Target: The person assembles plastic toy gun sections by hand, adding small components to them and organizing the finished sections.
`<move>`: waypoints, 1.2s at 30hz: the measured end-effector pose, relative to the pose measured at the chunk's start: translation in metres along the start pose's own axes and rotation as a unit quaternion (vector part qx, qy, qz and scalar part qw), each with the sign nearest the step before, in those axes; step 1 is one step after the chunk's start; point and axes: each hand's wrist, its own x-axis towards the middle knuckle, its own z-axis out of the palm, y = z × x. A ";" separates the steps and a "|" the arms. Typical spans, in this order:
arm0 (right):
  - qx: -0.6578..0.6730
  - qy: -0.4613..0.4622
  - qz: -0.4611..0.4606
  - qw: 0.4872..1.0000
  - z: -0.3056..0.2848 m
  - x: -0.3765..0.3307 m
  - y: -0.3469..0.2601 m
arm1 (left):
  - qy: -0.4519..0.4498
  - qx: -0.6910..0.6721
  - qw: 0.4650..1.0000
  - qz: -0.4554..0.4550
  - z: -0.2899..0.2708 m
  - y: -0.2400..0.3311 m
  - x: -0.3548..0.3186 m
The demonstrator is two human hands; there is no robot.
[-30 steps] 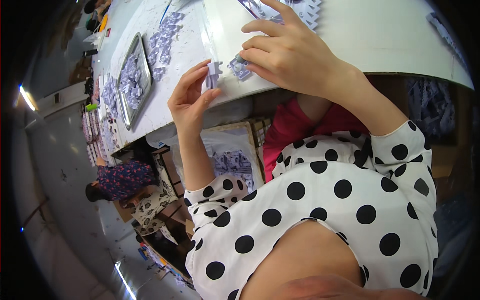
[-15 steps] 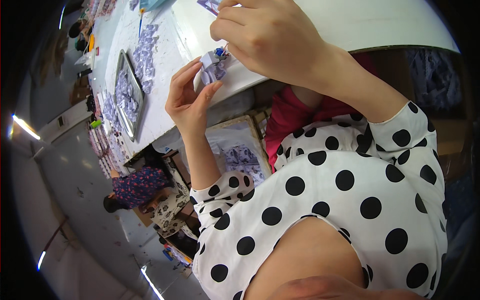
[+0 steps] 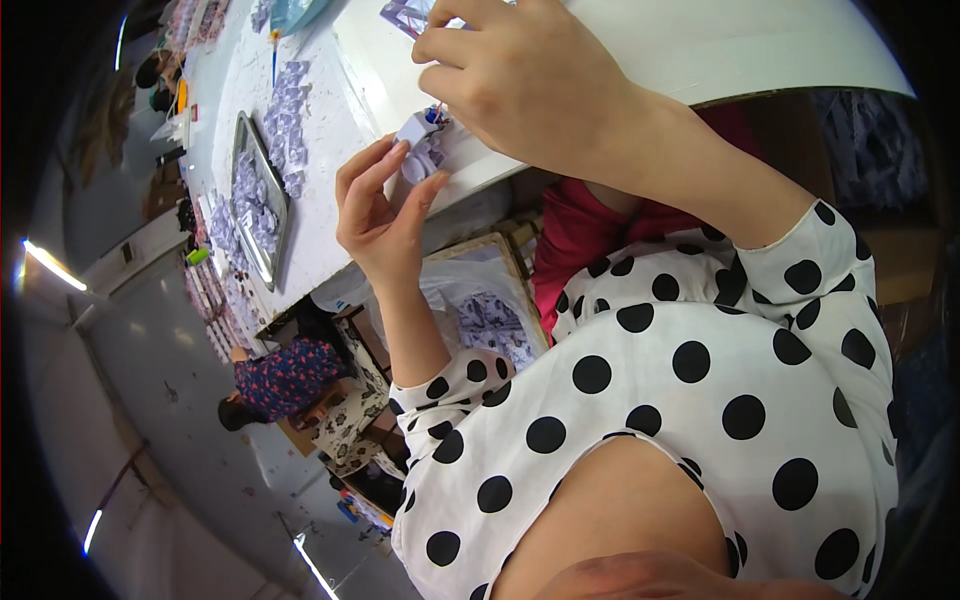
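Note:
A small pale lavender plastic part (image 3: 418,140) is pinched between the thumb and fingers of my left hand (image 3: 385,215), just above the table's near edge. At the far end of this part sits a small blue piece (image 3: 433,115) with thin red wires. My right hand (image 3: 530,90) is curled closed right beside the wires. Its fingertips are turned away, so whatever it grips is hidden. Partly behind the right hand's fingers, a purple-and-white item (image 3: 410,15) lies on the table.
A metal tray (image 3: 278,250) heaped with lavender parts is on the white table (image 3: 325,190) at left. Rows of similar parts (image 3: 288,125) lie beyond it, near a thin brush (image 3: 274,60) and a blue bag (image 3: 295,12). Below the edge is a plastic-lined box (image 3: 490,325). Another person (image 3: 285,380) sits at left.
The whole view has tilted slightly. My left hand, with the lavender part, has dropped a little, and my right hand has shifted slightly left. Both keep about the same pose.

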 end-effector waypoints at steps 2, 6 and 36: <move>-0.002 -0.040 -0.011 0.999 0.001 -0.001 0.000 | 0.008 0.013 1.000 0.003 0.002 0.001 -0.001; 0.012 -0.051 -0.018 0.998 0.003 -0.001 0.000 | 0.035 0.076 0.996 0.012 0.006 0.006 -0.005; -0.083 -0.151 -0.144 0.974 0.027 0.011 -0.009 | -0.050 0.270 0.961 -0.036 -0.005 0.039 0.014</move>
